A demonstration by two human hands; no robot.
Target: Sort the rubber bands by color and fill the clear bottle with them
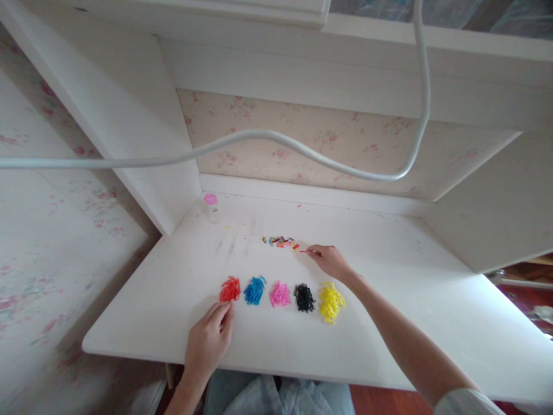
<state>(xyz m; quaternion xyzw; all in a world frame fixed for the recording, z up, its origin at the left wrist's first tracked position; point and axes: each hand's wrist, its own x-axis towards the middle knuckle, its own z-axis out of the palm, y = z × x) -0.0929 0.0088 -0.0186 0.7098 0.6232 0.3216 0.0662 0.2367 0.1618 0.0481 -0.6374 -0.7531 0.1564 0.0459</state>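
My right hand (330, 260) pinches a thin red rubber band (303, 251) just right of a small mixed heap of coloured bands (280, 241). Closed fingers of my left hand (211, 334) are at the near edge of the red band pile (230, 289); what they hold, if anything, is too small to make out. In a row to the right of the red pile lie a blue pile (254, 290), a pink pile (280, 294), a black pile (305, 298) and a yellow pile (331, 302), the last one below my right forearm.
A clear container with a pink lid (211, 199) stands at the back left of the white desk (173, 311). A white cable or arm (268, 135) crosses in front of the view. Side panels and a low back ledge (311, 191) bound the desk.
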